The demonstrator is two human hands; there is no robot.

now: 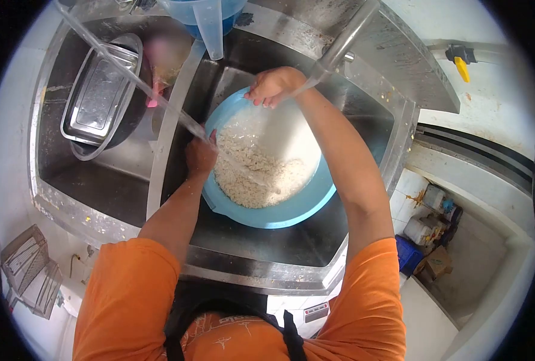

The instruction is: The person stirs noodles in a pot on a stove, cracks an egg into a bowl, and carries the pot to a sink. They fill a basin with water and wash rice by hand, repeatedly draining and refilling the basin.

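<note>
A light-blue basin [267,219] stands in the right sink bowl, with wet white rice [246,174] heaped toward its near left side and cloudy water [297,144] at the right. My left hand [201,155] is closed on the basin's left rim, its fingertips partly hidden. At the far rim is my right hand [275,86], fingers curled over the edge and gripping it. A clear hose or water stream [138,84] crosses from the upper left and ends over the rice near my left hand.
The left sink bowl [93,186] holds metal trays [99,102] and a pink-handled item [155,90]. Behind the divider sits a blue container [189,12] with a clear jug. A metal faucet pipe [354,33] reaches in from the upper right.
</note>
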